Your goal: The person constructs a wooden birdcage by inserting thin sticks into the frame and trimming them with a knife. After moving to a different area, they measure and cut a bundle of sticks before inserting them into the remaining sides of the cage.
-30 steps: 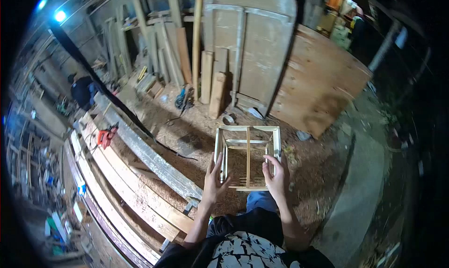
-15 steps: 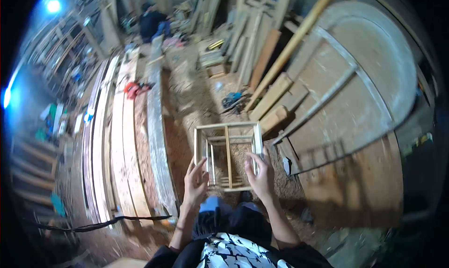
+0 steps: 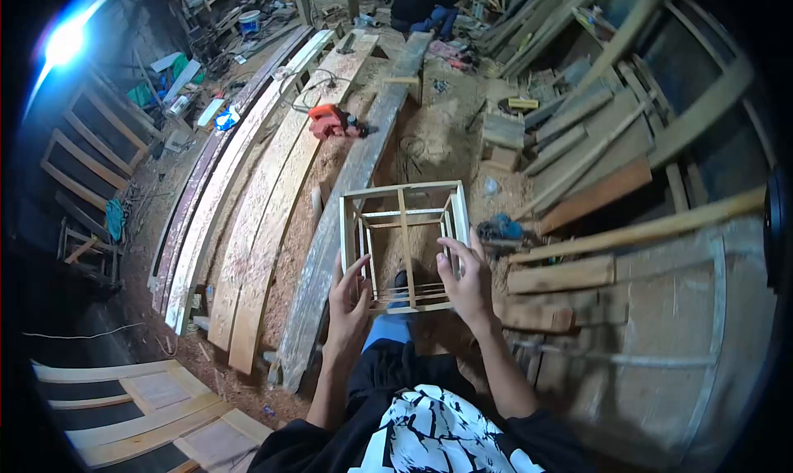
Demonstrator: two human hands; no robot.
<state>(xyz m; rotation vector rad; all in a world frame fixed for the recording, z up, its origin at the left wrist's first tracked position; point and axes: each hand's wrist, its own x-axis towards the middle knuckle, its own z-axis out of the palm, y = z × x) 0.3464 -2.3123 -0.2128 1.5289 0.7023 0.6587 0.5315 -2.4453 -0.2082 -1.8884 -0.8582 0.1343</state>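
Two bare hands held one open wooden frame (image 3: 406, 246) between them, in front of the body and above the ground. Left hand (image 3: 349, 299) was at its left side, right hand (image 3: 469, 283) at its right; fingers were curled and partly spread, so the grasp looked loose rather than clenched. Contact under the palms could not be seen. Judged light and stiff, being thin strips around air; bare wood seemed unlikely to slip. Middle slat and thin lower sticks appeared easiest to snap, so the outer side posts were rated the best hold. Ground (image 3: 429, 155): brown, littered with apparent sawdust. Long planks (image 3: 277, 196) lay to the left, beside a grey beam (image 3: 351, 204); a red power tool (image 3: 330, 122) lay by their edge. Bright lamp (image 3: 66, 43) at upper left; another person (image 3: 421, 2) was low down at the far end.
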